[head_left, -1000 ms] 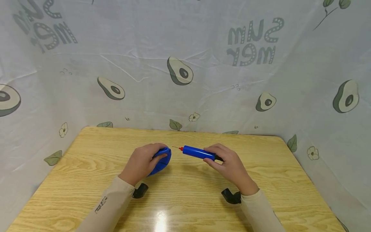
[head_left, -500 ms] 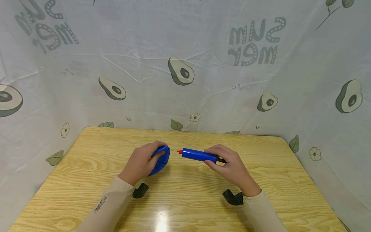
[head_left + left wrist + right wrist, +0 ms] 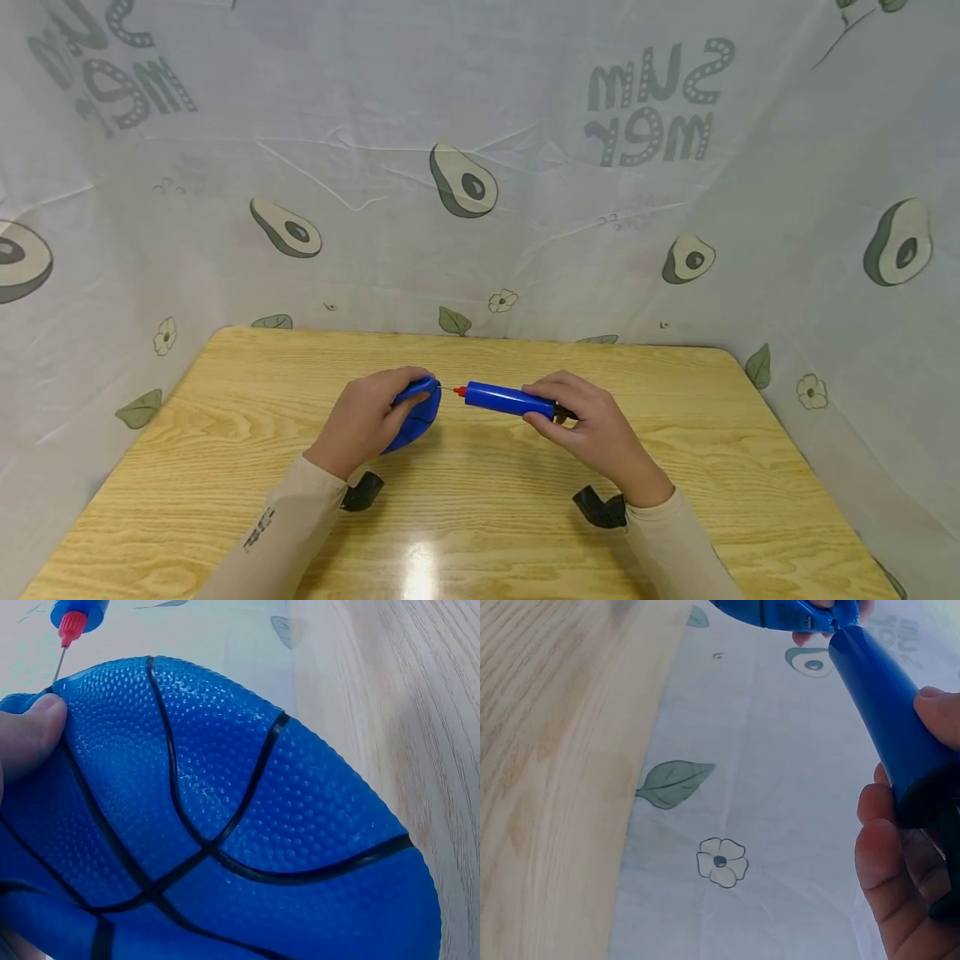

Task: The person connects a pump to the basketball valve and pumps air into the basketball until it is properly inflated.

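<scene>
My left hand pinches a deflated blue basketball with black seams, its skin dented and sagging. The thumb presses beside the spot where a thin needle meets the ball's edge. That needle sticks out of the red tip of a blue hand pump. My right hand grips the rear end of the pump barrel, by its black handle. In the right wrist view the thumb lies on one side of the barrel and the fingers curl on the other.
Both hands are above a wood-grain table. Black wrist mounts show under each forearm. Behind the table hangs a pale cloth printed with avocados, leaves and flowers.
The pump has moved left, bringing its needle from a gap away up to the ball's edge. The ball has turned slightly in my left hand.
</scene>
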### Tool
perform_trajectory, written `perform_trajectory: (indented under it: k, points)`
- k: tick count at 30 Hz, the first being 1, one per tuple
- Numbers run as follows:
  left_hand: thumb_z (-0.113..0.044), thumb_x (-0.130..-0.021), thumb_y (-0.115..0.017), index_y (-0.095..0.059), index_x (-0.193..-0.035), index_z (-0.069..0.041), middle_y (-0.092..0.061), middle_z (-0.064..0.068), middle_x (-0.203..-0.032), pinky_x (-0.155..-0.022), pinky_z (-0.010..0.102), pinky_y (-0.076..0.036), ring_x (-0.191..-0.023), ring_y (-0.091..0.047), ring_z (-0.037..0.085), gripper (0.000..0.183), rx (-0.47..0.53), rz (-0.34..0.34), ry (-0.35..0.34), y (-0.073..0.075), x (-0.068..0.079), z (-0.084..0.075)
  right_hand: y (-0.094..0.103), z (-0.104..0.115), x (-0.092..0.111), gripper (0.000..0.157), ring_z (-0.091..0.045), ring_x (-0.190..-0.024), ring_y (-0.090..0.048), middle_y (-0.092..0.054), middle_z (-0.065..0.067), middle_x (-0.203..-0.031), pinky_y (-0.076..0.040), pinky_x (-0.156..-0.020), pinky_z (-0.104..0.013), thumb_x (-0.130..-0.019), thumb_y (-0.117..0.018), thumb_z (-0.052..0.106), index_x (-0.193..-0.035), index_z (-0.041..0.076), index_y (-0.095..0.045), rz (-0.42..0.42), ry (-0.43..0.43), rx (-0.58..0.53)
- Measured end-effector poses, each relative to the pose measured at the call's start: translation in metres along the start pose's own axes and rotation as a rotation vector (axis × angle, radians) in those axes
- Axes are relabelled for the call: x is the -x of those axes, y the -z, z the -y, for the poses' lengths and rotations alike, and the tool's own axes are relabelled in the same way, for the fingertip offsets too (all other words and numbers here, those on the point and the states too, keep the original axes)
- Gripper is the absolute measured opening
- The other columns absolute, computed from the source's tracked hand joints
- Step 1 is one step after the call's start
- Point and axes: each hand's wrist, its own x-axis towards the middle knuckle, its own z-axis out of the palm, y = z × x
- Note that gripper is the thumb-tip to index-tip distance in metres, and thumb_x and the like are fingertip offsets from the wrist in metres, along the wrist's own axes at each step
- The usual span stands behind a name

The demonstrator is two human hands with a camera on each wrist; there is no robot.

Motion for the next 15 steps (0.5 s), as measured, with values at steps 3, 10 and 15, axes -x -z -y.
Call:
perform_trajectory:
  k: [3, 10, 15]
  points:
    - [-0.018, -0.097, -0.075, -0.073, -0.123, -0.012, -0.076, 0.003, -0.113, -0.087, 0.041, -0.061, -0.100, -0.075, 0.021, 0.027, -0.016, -0.003, -0.015, 0.0006, 0.0004, 0.0005, 0.0015, 0.0017, -0.0014, 0.032, -0.005, -0.080, -0.059, -0.070, 0.001, -0.113, -0.052, -0.059, -0.024, -0.088, -0.083, 0.008, -0.120, 0.012, -0.076, 0.016, 0.025, 0.029]
    - [-0.019, -0.090, -0.082, -0.077, -0.117, -0.015, -0.077, -0.001, -0.109, -0.085, 0.037, -0.061, -0.099, -0.075, 0.017, 0.028, -0.098, -0.005, -0.065, 0.0020, 0.0004, 0.0003, 0.0041, 0.0009, -0.0031, 0.036, -0.010, -0.085, -0.068, -0.071, 0.001, -0.111, -0.054, -0.063, -0.023, -0.084, -0.087, 0.014, -0.119, 0.012, -0.077, 0.031, 0.153, 0.230]
    - [-0.018, -0.087, -0.084, -0.078, -0.113, -0.016, -0.078, -0.003, -0.104, -0.083, 0.035, -0.062, -0.096, -0.075, 0.014, 0.027, -0.127, -0.017, -0.109, 0.0034, 0.0008, -0.0030, 0.0069, 0.0056, -0.0013, 0.043, -0.019, -0.098, -0.072, -0.073, -0.004, -0.118, -0.060, -0.074, -0.034, -0.088, -0.083, 0.020, -0.128, 0.009, -0.073, 0.110, 0.079, 0.325]
